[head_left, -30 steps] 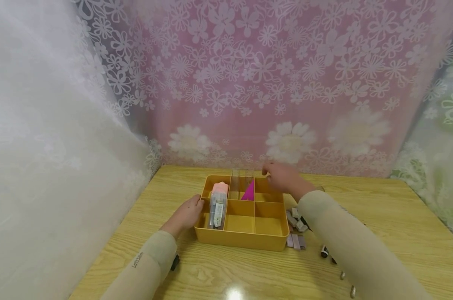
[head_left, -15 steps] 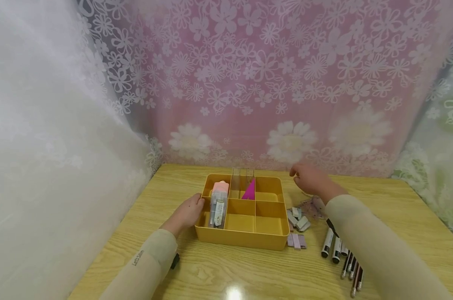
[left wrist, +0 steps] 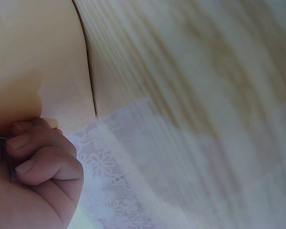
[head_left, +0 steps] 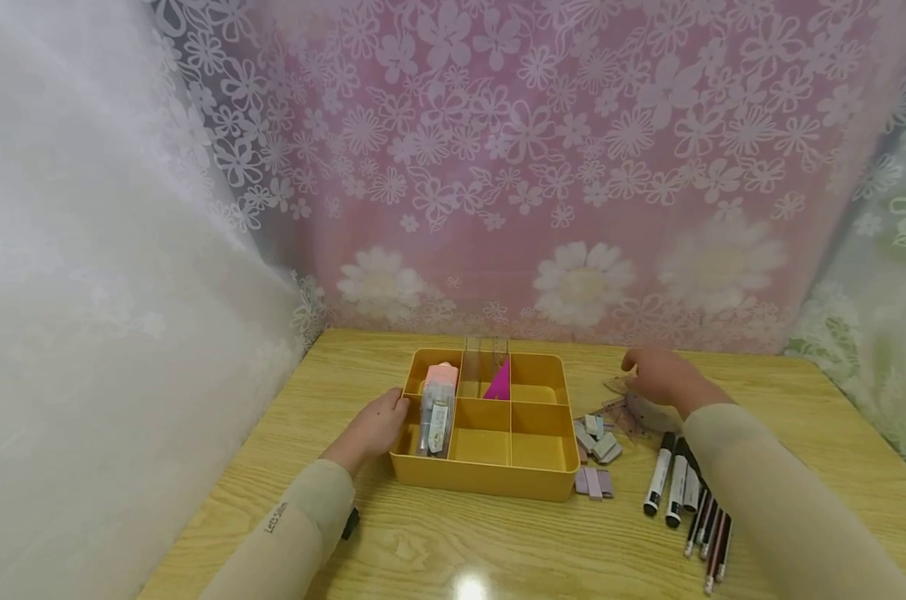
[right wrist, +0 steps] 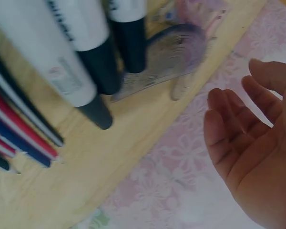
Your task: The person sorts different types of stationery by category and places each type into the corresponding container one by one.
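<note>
A yellow divided storage box (head_left: pixel 483 482) stands mid-table. My left hand (head_left: pixel 373 425) grips its left rim; in the left wrist view, the left hand's fingers (left wrist: pixel 52 164) curl at the edge. Inside the box lie a clear pouch with a pink top (head_left: pixel 439 408), a magenta triangular piece (head_left: pixel 500 382) and clear rulers (head_left: pixel 472 367) sticking up. To the right, my right hand (head_left: pixel 666 379) hovers beside a clear protractor (right wrist: pixel 164 59). The right wrist view shows that hand (right wrist: pixel 257 138) with loosely bent fingers and nothing in it.
Several erasers (head_left: pixel 601 443) lie against the box's right side, with lilac strips (head_left: pixel 593 482) in front. Black-capped markers (head_left: pixel 658 477) and several pencils (head_left: pixel 713 546) lie under the right forearm. A floral curtain (head_left: pixel 483 167) hangs behind the table.
My right hand has moved right, from above the box's back right compartment to beside the protractor, and the markers and pencils have come into view. The left hand has stayed on the box.
</note>
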### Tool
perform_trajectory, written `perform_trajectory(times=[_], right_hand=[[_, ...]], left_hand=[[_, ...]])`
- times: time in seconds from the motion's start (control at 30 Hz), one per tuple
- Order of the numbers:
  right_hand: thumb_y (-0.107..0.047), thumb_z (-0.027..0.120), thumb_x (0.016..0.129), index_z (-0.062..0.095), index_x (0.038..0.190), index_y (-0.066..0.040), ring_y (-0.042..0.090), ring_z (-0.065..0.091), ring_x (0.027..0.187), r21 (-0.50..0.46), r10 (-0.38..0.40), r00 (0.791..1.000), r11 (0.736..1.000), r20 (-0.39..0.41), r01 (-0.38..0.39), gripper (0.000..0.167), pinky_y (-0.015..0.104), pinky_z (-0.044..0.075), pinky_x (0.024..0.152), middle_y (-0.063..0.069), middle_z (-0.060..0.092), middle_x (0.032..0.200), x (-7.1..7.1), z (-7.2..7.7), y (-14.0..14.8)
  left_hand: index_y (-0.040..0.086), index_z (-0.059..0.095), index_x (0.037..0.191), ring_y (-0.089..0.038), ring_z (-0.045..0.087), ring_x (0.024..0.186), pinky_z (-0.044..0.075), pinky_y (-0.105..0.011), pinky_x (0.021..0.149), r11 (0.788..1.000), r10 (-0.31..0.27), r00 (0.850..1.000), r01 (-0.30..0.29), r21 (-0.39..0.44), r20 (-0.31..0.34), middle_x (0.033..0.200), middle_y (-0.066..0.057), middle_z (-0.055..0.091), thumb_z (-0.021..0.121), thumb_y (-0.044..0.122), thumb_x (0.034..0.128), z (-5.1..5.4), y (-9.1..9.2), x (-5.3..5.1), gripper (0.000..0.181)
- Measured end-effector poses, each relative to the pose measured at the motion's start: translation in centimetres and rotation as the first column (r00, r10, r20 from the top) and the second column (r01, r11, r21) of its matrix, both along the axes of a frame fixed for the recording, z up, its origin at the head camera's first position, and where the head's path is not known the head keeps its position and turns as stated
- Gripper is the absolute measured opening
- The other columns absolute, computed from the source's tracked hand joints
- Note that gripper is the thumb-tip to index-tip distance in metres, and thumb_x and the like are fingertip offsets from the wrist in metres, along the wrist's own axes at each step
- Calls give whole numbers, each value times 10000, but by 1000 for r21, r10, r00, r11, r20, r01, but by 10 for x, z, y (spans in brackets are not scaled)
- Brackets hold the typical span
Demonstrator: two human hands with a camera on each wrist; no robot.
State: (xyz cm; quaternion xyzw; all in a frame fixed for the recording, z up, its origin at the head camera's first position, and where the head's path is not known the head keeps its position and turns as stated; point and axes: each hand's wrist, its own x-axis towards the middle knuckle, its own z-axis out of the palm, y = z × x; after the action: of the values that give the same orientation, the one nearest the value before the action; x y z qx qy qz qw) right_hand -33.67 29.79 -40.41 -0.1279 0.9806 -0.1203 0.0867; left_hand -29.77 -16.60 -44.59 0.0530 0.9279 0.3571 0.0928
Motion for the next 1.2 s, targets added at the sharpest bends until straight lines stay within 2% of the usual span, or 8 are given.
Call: perform_trajectory(times=[0.13,0.27,0.47,0.8,1.0,1.13,1.2], right_hand=[[-140,567,1011,545,1348,78,488,587,1116,32,-20,997,999,81,17,402,590,506,841,326,577,1284,6,-7,4],[-150,559,1003,541,1373,49,471,606,1098,42,-32,993,999,113,27,421,576,513,794,305,594,1284,13,-12,4],[-87,617,935,519,1393,60,452,613,1091,33,-40,993,999,108,37,491,521,515,746,310,584,1296,16,-19,3],[-124,695,886,562,1338,57,473,598,1093,73,-32,997,997,77,26,505,597,508,795,286,608,1248,15,-27,2],[-180,739,857,558,1369,24,511,555,1151,85,-29,998,996,57,24,580,631,486,835,317,567,1303,13,-31,3],[-202,732,847,599,1337,-24,507,552,1131,89,-19,998,996,59,13,539,615,487,808,340,526,1317,12,-34,6],[-178,688,881,610,1326,-43,503,558,1120,105,-4,999,995,50,-1,471,614,487,803,347,514,1317,12,-36,7]], left_hand=[[60,420,1502,-329,457,1376,333,-560,1130,1000,2,1000,-2,5,0,1482,-135,505,274,382,1117,1,0,0,522],[56,422,1501,-327,459,1374,336,-556,1130,1000,6,1000,-6,-1,0,1480,-134,507,276,374,1118,2,0,0,519],[50,420,1501,-331,458,1374,337,-558,1128,1000,8,1000,-8,7,5,1482,-140,505,276,365,1119,4,1,1,515],[51,436,1484,-330,474,1360,347,-554,1123,1000,3,1000,-3,-4,-10,1463,-138,522,277,359,1119,2,0,1,503],[44,430,1485,-335,474,1360,352,-556,1119,1000,6,1000,-6,-4,-8,1465,-144,518,281,363,1119,2,0,1,507],[41,421,1493,-340,467,1365,345,-561,1122,1000,7,1000,-7,-3,0,1477,-149,506,289,360,1119,4,2,3,509],[44,422,1495,-339,465,1368,342,-561,1124,1000,6,1000,-6,-7,-3,1479,-148,506,290,358,1119,5,2,3,508]])
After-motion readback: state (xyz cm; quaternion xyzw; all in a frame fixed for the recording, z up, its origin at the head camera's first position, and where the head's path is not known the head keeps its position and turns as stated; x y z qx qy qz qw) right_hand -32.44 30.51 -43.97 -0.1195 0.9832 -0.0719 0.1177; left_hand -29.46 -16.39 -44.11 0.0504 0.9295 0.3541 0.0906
